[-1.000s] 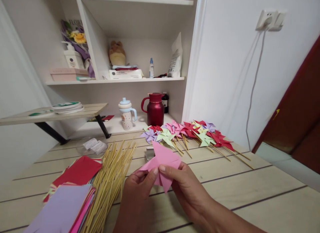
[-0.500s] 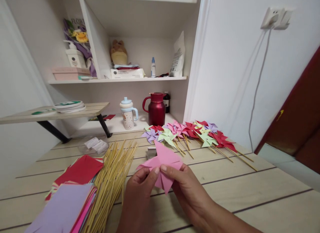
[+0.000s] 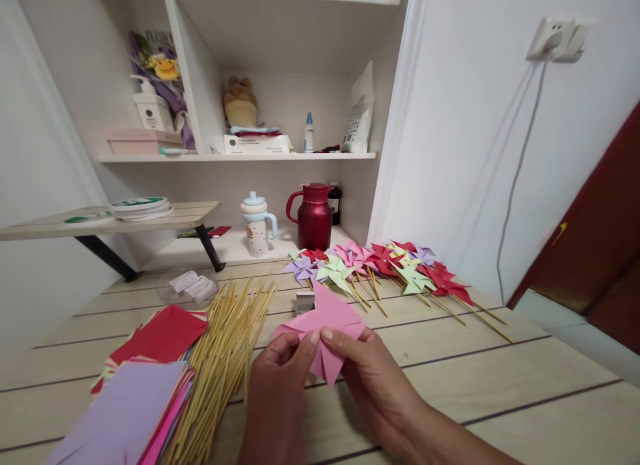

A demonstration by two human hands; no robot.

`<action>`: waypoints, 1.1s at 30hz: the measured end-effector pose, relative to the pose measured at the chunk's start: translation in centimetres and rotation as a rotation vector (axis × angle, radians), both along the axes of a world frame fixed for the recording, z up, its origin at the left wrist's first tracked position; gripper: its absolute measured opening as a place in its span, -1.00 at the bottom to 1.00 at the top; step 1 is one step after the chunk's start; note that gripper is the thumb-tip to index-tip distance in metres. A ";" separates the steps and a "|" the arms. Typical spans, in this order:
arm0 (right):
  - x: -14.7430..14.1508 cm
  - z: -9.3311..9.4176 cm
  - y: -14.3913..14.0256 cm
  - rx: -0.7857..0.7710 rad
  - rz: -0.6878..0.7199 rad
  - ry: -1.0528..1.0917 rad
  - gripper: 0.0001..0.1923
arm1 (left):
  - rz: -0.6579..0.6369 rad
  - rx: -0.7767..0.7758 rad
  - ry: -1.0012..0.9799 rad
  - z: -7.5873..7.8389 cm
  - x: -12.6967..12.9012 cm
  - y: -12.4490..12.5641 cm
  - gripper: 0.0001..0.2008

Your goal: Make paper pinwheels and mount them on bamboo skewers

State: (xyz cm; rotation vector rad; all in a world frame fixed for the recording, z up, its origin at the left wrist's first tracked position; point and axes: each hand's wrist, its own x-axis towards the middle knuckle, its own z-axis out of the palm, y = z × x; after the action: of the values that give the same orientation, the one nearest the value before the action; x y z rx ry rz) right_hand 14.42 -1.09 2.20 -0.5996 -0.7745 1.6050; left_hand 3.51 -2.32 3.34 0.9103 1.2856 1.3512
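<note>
A pink paper pinwheel [image 3: 333, 313] is held up above the table between both hands, its pointed blades spread out. My left hand [image 3: 280, 368] pinches it from the left, with the thumb pressed near the centre. From the right, my right hand [image 3: 373, 372] grips it, thumb tip beside the left thumb and fingers behind the paper. Whatever the fingertips touch behind the pinwheel is hidden. A small grey object [image 3: 305, 302] stands just behind the pinwheel, partly covered. Left of my hands lies a bundle of thin wooden sticks [image 3: 220, 365].
Stacked coloured paper sheets [image 3: 125, 402] lie at front left, and a clear container [image 3: 187, 286] with white packets sits behind. Finished pinwheels on sticks [image 3: 385, 268] spread across the back right. A red jug [image 3: 315, 218] and a tumbler [image 3: 257, 228] stand at the shelf base.
The camera view has shifted very slightly. Both hands keep the same hold on the pink pinwheel, which has barely moved.
</note>
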 end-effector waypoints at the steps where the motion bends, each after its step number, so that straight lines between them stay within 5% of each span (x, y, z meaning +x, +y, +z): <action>1: -0.1 0.0 0.0 -0.001 0.004 -0.006 -0.75 | 0.000 0.006 -0.001 -0.1 0.0 0.0 -0.74; 8: 0.9 -0.3 0.3 0.051 -0.046 -0.174 -0.68 | 0.004 0.016 -0.159 -0.1 -1.3 0.5 -0.69; 14: 2.2 -1.4 0.8 0.474 -0.180 -0.649 -0.47 | 0.082 0.105 -0.353 0.8 -3.1 1.1 -0.70; 20: 2.1 -1.9 0.8 0.821 -0.223 -0.965 -0.54 | 0.031 0.127 -0.362 1.1 -3.1 0.7 -0.73; 33: 1.9 -0.8 0.8 0.986 -0.370 -0.943 -0.68 | -0.043 0.057 -0.342 0.6 -2.3 0.3 -0.75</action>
State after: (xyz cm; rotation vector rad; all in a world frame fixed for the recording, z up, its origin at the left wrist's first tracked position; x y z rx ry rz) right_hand 16.34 -0.31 1.39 -0.6757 -1.8487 0.3851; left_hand 1.20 -2.04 3.98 0.7033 0.9654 1.4429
